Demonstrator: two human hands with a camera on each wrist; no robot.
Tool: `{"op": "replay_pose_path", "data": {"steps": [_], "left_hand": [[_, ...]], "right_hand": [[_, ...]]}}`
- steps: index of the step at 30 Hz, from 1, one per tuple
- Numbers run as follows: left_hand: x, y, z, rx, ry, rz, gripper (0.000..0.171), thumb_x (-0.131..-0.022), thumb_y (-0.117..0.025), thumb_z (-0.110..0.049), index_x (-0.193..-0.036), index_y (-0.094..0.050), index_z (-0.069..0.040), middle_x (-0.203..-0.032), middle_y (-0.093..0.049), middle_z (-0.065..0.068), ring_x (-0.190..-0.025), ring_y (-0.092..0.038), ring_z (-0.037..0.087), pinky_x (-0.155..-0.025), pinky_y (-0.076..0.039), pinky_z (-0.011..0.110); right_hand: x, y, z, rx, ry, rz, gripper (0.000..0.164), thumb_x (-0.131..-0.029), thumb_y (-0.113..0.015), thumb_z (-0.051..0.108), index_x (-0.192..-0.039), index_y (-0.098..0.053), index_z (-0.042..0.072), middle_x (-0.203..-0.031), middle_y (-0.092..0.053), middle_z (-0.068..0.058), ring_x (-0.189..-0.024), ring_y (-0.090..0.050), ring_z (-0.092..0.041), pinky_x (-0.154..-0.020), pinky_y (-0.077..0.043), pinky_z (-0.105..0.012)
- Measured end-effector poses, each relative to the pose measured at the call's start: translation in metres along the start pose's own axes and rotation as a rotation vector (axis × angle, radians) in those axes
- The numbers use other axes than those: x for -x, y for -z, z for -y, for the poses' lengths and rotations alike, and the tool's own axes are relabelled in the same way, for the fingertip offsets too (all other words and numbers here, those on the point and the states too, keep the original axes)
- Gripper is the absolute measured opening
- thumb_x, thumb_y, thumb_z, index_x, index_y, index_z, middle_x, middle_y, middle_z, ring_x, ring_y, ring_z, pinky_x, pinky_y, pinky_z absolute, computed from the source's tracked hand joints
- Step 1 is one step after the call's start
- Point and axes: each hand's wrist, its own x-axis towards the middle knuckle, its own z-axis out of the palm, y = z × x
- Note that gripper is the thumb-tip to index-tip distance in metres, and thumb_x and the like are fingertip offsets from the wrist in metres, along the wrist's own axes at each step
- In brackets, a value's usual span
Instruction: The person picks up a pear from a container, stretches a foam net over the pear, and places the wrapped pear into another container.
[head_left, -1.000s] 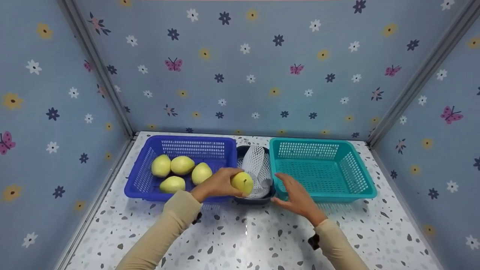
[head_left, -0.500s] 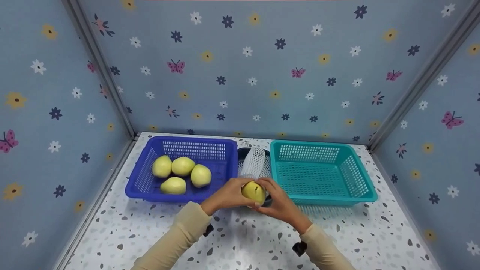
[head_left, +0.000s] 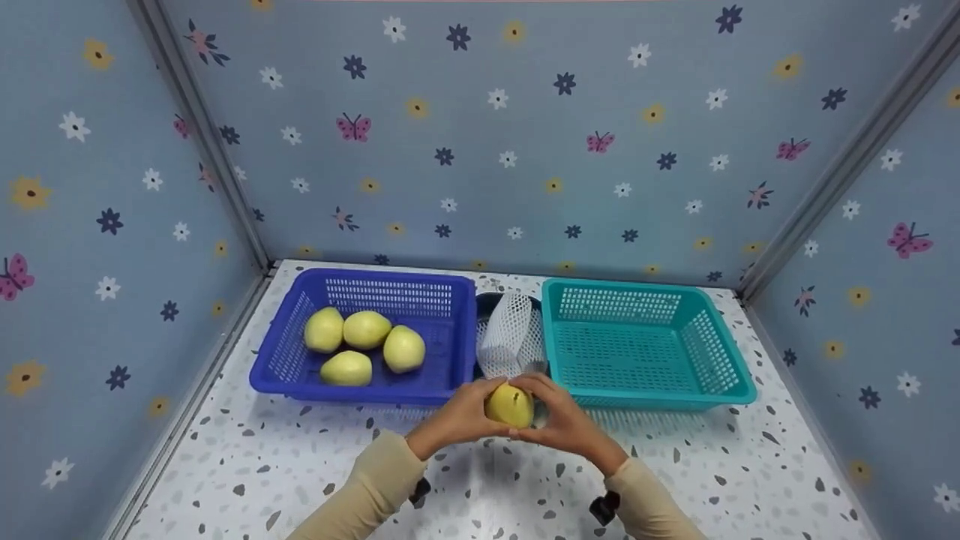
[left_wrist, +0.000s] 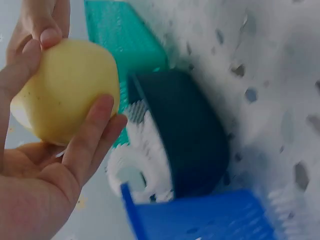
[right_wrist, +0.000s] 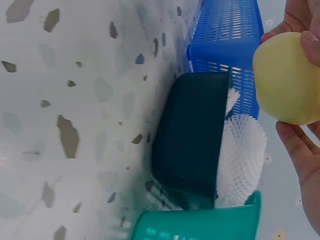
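A yellow pear with its stem up is held between both hands, near the front of a small dark container. My left hand curls round its left side, and my right hand grips it from the right. The thumbs meet at the near side in the head view. In the left wrist view, the left fingers wrap under the pear; the right wrist view shows the pear between fingertips of both hands. White foam net sleeves lie in the dark container just beyond.
On the left stands a blue-purple basket with several yellow pears inside. A teal basket stands on the right. The speckled white tabletop ends at a patterned back wall.
The left hand has brought the pear rightward and toward the body. The right hand has come in from beside the teal basket and taken hold of the pear too.
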Motion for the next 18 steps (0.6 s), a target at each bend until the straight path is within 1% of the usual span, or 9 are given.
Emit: {"op": "replay_pose_path", "data": {"steps": [3, 5, 7, 10, 13, 15, 18], "left_hand": [[0.007, -0.014, 0.008, -0.012, 0.042, -0.047, 0.067, -0.074, -0.083, -0.031, -0.129, -0.053, -0.007, -0.113, -0.062, 0.006, -0.093, -0.058, 0.018, -0.076, -0.048, 0.033], [0.01, -0.021, 0.013, -0.012, 0.063, -0.069, 0.067, -0.073, -0.083, -0.032, -0.127, -0.052, -0.006, -0.113, -0.062, 0.009, -0.093, -0.059, 0.019, -0.076, -0.048, 0.034], [0.014, -0.027, 0.018, -0.001, 0.07, -0.088, 0.065, -0.072, -0.084, -0.031, -0.123, -0.052, -0.006, -0.11, -0.062, 0.01, -0.092, -0.06, 0.02, -0.075, -0.048, 0.034], [0.018, -0.034, 0.025, 0.025, 0.078, -0.098, 0.063, -0.071, -0.085, -0.029, -0.119, -0.051, -0.007, -0.108, -0.062, 0.01, -0.092, -0.059, 0.021, -0.075, -0.048, 0.034], [0.02, -0.038, 0.03, 0.055, 0.088, -0.095, 0.062, -0.07, -0.085, -0.027, -0.116, -0.049, -0.008, -0.107, -0.063, 0.01, -0.091, -0.059, 0.02, -0.074, -0.048, 0.033], [0.02, -0.041, 0.033, 0.07, 0.094, -0.097, 0.061, -0.07, -0.085, -0.026, -0.116, -0.049, -0.007, -0.106, -0.063, 0.011, -0.089, -0.059, 0.02, -0.073, -0.048, 0.033], [0.02, -0.044, 0.038, 0.085, 0.11, -0.101, 0.061, -0.07, -0.085, -0.025, -0.116, -0.049, -0.006, -0.105, -0.062, 0.012, -0.088, -0.059, 0.021, -0.072, -0.048, 0.034]], "right_hand": [[0.007, -0.007, -0.004, -0.027, 0.004, 0.011, 0.064, -0.077, -0.081, 0.031, -0.13, -0.051, 0.011, -0.127, -0.052, -0.003, -0.115, -0.05, -0.02, -0.092, -0.046, -0.036], [0.012, -0.011, -0.006, -0.05, -0.019, 0.024, 0.063, -0.077, -0.08, 0.03, -0.13, -0.051, 0.01, -0.126, -0.052, -0.003, -0.114, -0.051, -0.02, -0.092, -0.046, -0.036], [0.017, -0.015, -0.007, -0.074, -0.058, 0.042, 0.062, -0.078, -0.08, 0.031, -0.13, -0.051, 0.012, -0.126, -0.052, -0.002, -0.114, -0.051, -0.019, -0.092, -0.046, -0.036], [0.022, -0.021, -0.009, -0.115, -0.097, 0.066, 0.061, -0.078, -0.079, 0.03, -0.13, -0.051, 0.013, -0.124, -0.052, -0.002, -0.111, -0.052, -0.018, -0.089, -0.048, -0.035], [0.025, -0.026, -0.011, -0.138, -0.115, 0.075, 0.061, -0.078, -0.08, 0.029, -0.13, -0.052, 0.014, -0.123, -0.052, -0.001, -0.108, -0.053, -0.017, -0.086, -0.05, -0.034], [0.027, -0.029, -0.015, -0.13, -0.115, 0.076, 0.061, -0.079, -0.079, 0.029, -0.13, -0.051, 0.013, -0.123, -0.053, -0.001, -0.106, -0.053, -0.017, -0.083, -0.051, -0.036], [0.03, -0.032, -0.02, -0.103, -0.135, 0.077, 0.061, -0.079, -0.079, 0.033, -0.13, -0.051, 0.015, -0.125, -0.053, 0.0, -0.107, -0.052, -0.015, -0.082, -0.05, -0.035]]}}
